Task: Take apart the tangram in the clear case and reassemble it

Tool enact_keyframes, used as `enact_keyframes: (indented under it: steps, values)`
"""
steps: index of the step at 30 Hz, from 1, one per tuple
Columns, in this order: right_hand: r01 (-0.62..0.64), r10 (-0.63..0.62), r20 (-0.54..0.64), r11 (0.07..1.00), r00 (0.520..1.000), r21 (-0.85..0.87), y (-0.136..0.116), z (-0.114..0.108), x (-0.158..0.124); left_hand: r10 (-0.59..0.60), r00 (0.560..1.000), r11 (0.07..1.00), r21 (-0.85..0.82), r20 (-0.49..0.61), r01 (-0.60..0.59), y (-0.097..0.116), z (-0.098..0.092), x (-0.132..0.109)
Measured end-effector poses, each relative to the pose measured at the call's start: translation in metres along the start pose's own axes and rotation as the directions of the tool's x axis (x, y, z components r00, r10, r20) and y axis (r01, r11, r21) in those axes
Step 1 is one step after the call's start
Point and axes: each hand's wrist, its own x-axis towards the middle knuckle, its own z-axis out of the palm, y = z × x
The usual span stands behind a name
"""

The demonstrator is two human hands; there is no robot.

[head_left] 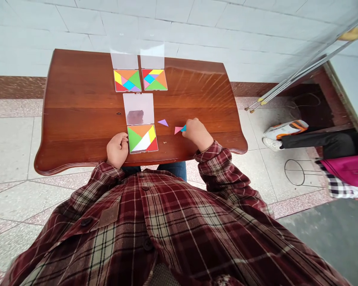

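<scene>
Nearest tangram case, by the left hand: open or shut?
Open: its clear lid lies flat, folded back beyond the tray, leaving the coloured tangram pieces uncovered.

Table top (191,95): wood, smooth, glossy reddish varnish, catching window glare. Tangram case lid (138,105): clear plastic, smooth, faintly frosted. Tangram pieces (162,122): smooth plastic, slight sheen. Shirt sleeve (217,169): matt plaid cloth, soft weave. Floor tiles (8,151): smooth speckled stone, low polish.

Head camera above plaid shirt (146,222), facing forward-down at hands (117,150) (198,134) on wooden table (77,79), close; edges seemingly warped.
</scene>
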Motion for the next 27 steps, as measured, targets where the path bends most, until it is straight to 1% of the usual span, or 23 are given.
enact_keyframes:
  steps: [3,8,9,10,11,12,13,15,16,17,18,20,23,26,27]
  values:
    - [0.043,-0.043,0.003,0.999,0.999,-0.003,0.005,-0.005,0.0,-0.002,1.0,1.0,0.002,0.006,0.002,0.0,0.0,0.0]
    - [-0.031,0.031,-0.075,0.999,0.997,0.011,0.004,-0.013,-0.007,-0.001,1.0,1.0,0.0,0.003,0.001,0.001,-0.001,0.0]
    - [-0.008,0.01,-0.081,1.0,0.997,0.024,0.002,-0.014,-0.009,-0.003,1.0,1.0,-0.001,0.003,0.003,0.001,-0.001,0.0]
    - [0.05,-0.046,-0.083,0.998,0.995,0.038,-0.003,-0.015,-0.011,-0.005,1.0,1.0,-0.004,0.002,0.005,0.001,0.0,0.0]
    - [0.144,-0.14,-0.077,0.988,0.987,0.052,-0.009,-0.014,-0.014,-0.007,1.0,1.0,-0.008,0.002,0.008,0.0,0.0,0.0]
    - [0.267,-0.263,-0.063,0.962,0.963,0.064,-0.016,-0.013,-0.016,-0.009,1.0,1.0,-0.01,0.004,0.009,-0.001,0.001,0.0]
    - [0.401,-0.399,-0.042,0.913,0.916,0.075,-0.025,-0.011,-0.019,-0.011,1.0,1.0,-0.011,0.004,0.011,-0.001,0.001,0.0]
    - [0.628,-0.631,0.006,0.773,0.776,0.088,-0.045,-0.007,-0.024,-0.015,1.0,1.0,-0.009,0.003,0.015,-0.002,0.002,-0.001]
    - [0.702,-0.706,0.023,0.707,0.708,0.082,-0.055,-0.005,-0.026,-0.015,1.0,1.0,-0.01,0.004,0.015,-0.002,0.002,-0.001]
    - [0.756,-0.758,0.04,0.652,0.651,0.066,-0.064,-0.004,-0.028,-0.014,1.0,1.0,-0.011,0.008,0.014,-0.002,0.002,-0.001]
    - [0.791,-0.792,0.056,0.61,0.608,0.04,-0.072,-0.003,-0.028,-0.013,1.0,1.0,-0.013,0.011,0.013,-0.001,0.002,-0.001]
    - [0.831,-0.826,0.097,0.555,0.555,-0.027,-0.085,-0.003,-0.028,-0.009,1.0,1.0,-0.015,0.02,0.009,0.0,0.001,-0.001]
    - [0.861,-0.846,0.158,0.497,0.509,-0.111,-0.094,-0.004,-0.024,-0.012,1.0,1.0,-0.013,0.028,0.012,0.001,0.001,-0.001]
    - [0.888,-0.873,0.171,0.437,0.457,-0.141,-0.096,-0.003,-0.021,-0.016,0.999,1.0,-0.013,0.032,0.017,0.0,0.002,-0.002]
    - [0.892,-0.878,0.166,0.43,0.45,-0.142,-0.096,-0.002,-0.021,-0.015,0.999,1.0,-0.016,0.031,0.016,0.0,0.002,-0.002]
